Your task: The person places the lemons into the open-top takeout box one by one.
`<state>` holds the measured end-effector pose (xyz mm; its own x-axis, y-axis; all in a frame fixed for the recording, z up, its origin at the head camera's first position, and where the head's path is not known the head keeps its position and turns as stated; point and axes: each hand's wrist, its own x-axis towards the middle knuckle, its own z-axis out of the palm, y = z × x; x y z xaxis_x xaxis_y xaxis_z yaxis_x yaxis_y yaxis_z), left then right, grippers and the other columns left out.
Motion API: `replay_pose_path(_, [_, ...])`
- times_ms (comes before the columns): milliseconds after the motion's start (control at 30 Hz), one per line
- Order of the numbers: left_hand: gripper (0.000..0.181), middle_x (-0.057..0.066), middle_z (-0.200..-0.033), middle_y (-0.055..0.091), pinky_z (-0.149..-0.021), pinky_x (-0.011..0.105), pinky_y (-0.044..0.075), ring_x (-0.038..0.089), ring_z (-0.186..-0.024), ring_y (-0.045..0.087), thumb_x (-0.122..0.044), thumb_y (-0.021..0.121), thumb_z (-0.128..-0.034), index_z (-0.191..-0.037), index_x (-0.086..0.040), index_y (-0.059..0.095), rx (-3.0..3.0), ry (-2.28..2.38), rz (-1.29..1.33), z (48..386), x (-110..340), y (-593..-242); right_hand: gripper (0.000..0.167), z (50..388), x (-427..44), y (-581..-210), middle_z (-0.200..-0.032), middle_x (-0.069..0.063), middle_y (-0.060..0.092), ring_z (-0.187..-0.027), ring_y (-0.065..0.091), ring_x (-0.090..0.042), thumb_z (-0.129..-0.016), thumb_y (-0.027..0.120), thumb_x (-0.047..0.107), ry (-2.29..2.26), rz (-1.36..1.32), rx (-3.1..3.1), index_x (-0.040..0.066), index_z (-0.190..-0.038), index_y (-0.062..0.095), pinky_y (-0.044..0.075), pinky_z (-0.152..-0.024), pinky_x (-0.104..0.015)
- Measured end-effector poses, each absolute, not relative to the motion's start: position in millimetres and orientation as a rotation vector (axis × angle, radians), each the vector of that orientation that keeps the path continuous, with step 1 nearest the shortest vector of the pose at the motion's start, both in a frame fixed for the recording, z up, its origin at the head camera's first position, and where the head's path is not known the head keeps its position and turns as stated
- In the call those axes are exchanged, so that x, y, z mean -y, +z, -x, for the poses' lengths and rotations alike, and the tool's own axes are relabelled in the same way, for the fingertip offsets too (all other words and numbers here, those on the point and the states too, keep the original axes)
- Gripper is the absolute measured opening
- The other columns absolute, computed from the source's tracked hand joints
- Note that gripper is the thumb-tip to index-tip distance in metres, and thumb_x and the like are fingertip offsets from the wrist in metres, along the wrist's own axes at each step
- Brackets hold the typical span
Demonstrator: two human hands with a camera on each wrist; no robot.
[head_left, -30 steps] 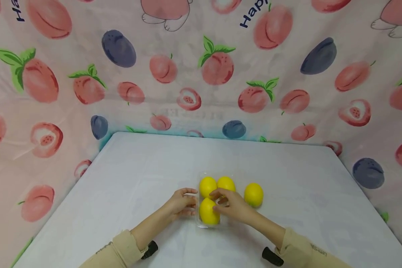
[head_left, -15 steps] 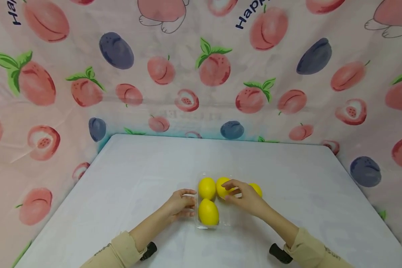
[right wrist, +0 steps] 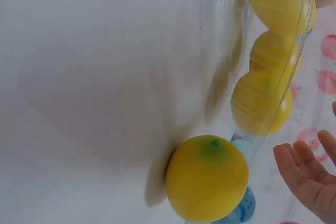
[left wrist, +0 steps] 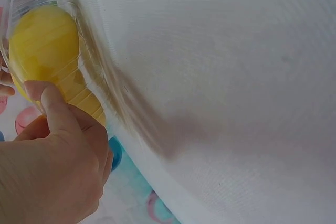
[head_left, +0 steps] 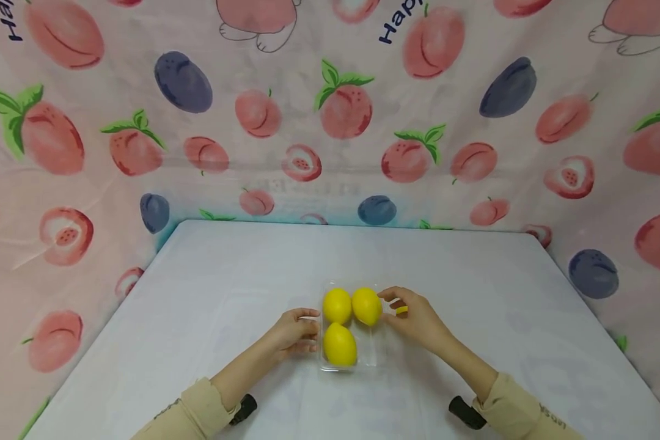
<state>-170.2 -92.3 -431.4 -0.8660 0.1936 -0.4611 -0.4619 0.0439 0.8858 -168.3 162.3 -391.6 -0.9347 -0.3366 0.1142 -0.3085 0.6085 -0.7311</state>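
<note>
A clear plastic box holds three yellow lemons: a back-left lemon, a back-right lemon and a front-left lemon. My left hand rests its loosely extended fingers by the box's left wall; in the left wrist view a fingertip overlaps that wall. Just beyond the right wall, my right hand has its fingers spread and nothing in them. Behind it a loose lemon with a green tip lies on the table, mostly hidden in the head view.
The white table extends around the box on all sides. A fruit-printed cloth hangs at its back and sides. Dark wrist-worn devices sit below both forearms.
My right hand has moved right, from the front-left lemon across to outside the box's right wall, where it now covers the loose lemon. My left hand stays beside the box.
</note>
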Motion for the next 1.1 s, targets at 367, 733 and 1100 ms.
replay_pose_path(367, [0.034,0.002,-0.08,0.055,-0.058,0.023,0.058,0.013,-0.066,0.053,-0.001,0.055,-0.0905,-0.123,0.004,0.047,-1.881,1.848,0.268,164.9,94.3,-434.6,0.033,178.3,-183.3,-394.2,-0.115,-0.02,0.06,-0.102,0.058,-0.038,-0.085,0.067,0.006,-1.111,0.43,-2.891,0.0,-0.116,0.059,0.052,-0.09,-0.05])
replay_pose_path(733, [0.035,0.002,-0.082,0.055,-0.059,0.022,0.058,0.012,-0.068,0.054,-0.001,0.054,-0.0903,-0.124,0.004,0.046,-1.881,1.849,0.247,171.9,93.6,-430.0,0.047,202.1,-208.2,-401.4,-0.115,-0.029,0.057,-0.097,0.056,-0.04,-0.084,0.071,0.026,-0.974,0.502,-2.802,-0.003,-0.118,0.056,0.05,-0.087,-0.053])
replay_pose_path(1100, [0.035,0.004,-0.086,0.055,-0.059,0.023,0.058,0.013,-0.069,0.054,0.0,0.055,-0.0901,-0.124,0.003,0.048,-1.871,1.848,0.277,172.1,92.0,-430.5,0.051,210.8,-213.4,-402.5,-0.121,-0.031,0.051,-0.094,0.056,-0.034,-0.083,0.072,0.021,-0.949,0.332,-2.656,-0.004,-0.123,0.052,0.055,-0.082,-0.044])
